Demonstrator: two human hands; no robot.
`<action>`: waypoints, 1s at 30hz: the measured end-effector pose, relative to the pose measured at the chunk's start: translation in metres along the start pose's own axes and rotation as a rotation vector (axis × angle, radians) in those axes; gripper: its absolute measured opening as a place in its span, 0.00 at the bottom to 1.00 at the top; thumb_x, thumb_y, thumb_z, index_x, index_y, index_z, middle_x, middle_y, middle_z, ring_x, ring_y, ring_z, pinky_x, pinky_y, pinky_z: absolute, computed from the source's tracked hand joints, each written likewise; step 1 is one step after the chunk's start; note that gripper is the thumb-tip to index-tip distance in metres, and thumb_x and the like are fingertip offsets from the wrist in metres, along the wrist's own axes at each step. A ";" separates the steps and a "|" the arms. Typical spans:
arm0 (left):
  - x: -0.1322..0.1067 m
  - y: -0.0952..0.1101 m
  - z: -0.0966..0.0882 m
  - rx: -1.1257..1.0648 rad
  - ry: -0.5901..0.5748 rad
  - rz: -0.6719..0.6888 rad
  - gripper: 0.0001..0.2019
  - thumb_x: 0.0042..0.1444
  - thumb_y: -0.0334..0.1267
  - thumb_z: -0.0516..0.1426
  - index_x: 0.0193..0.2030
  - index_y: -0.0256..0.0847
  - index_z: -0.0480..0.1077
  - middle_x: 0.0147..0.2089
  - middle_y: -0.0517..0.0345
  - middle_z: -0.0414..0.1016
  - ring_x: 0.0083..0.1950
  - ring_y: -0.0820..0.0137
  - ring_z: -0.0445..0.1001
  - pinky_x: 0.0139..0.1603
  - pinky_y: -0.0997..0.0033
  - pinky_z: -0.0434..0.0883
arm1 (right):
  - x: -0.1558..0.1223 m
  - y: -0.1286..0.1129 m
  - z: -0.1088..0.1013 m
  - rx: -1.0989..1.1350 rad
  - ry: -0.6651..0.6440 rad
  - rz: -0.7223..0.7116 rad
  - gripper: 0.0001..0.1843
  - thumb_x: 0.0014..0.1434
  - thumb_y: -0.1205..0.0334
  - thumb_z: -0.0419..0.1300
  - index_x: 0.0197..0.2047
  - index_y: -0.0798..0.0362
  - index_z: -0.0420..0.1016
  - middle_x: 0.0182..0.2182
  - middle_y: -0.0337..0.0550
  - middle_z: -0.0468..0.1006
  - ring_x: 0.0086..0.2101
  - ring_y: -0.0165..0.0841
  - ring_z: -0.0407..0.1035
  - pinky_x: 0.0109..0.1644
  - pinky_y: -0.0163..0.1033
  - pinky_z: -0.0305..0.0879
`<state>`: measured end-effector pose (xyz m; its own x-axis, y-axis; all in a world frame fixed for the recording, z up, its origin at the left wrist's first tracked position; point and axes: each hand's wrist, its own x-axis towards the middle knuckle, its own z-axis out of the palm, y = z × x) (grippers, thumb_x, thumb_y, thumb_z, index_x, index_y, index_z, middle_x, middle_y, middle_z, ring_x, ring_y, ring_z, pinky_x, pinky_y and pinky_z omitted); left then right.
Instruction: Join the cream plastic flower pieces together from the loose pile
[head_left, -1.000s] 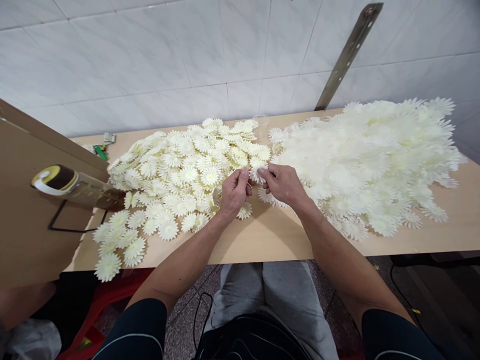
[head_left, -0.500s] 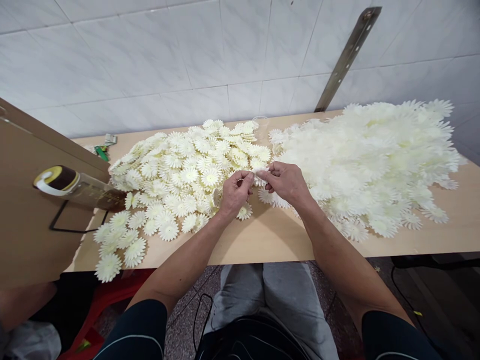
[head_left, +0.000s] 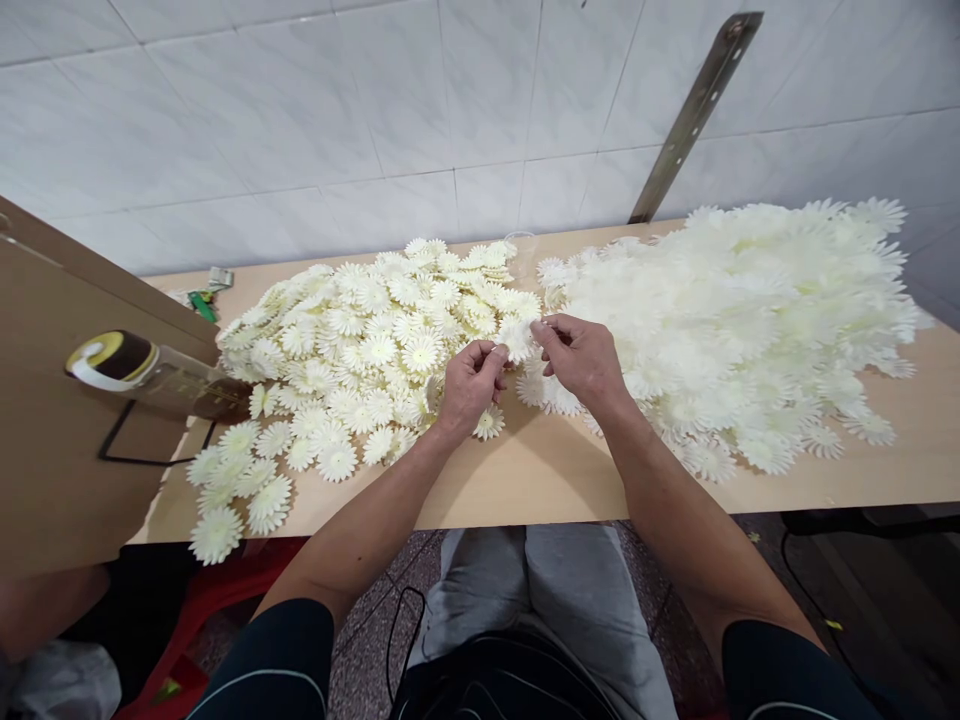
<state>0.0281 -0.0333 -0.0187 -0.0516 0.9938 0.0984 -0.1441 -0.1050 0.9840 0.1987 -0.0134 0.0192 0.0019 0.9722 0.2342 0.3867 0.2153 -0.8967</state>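
Observation:
Between my two hands is a white artificial flower petal layer (head_left: 518,339), seen partly against the pile behind it. My left hand (head_left: 470,385) pinches its left edge between thumb and forefinger. On the other side, my right hand (head_left: 583,358) has thumb and forefinger closed together at its right edge. A heap of cream-coloured artificial flowers (head_left: 352,330) with small centre holes lies beyond and left of my left hand. To the right spreads a larger mass of whiter, more translucent petal layers (head_left: 750,330), reaching close to my right hand.
A drink bottle (head_left: 161,375) with a yellow-and-brown lid leans by a cardboard box (head_left: 75,400) at left. Small green items (head_left: 202,303) lie at the back. A metal bracket (head_left: 694,120) stands against the tiled wall. Someone's arm (head_left: 49,605) shows at lower left.
My right hand has moved slightly up and to the right, away from my left. More of the petal layer shows between them. My left hand has stayed put.

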 end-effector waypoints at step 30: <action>0.002 0.006 0.000 -0.042 0.067 -0.121 0.23 0.57 0.59 0.71 0.31 0.42 0.70 0.22 0.63 0.71 0.19 0.76 0.66 0.17 0.77 0.60 | 0.003 -0.001 -0.006 0.297 -0.158 0.061 0.33 0.52 0.32 0.77 0.24 0.50 0.70 0.20 0.34 0.67 0.20 0.26 0.63 0.23 0.35 0.64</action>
<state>0.0273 -0.0316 -0.0126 -0.0965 0.9948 -0.0322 -0.1948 0.0128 0.9808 0.2041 -0.0117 0.0235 -0.1353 0.9813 0.1368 0.1045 0.1515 -0.9829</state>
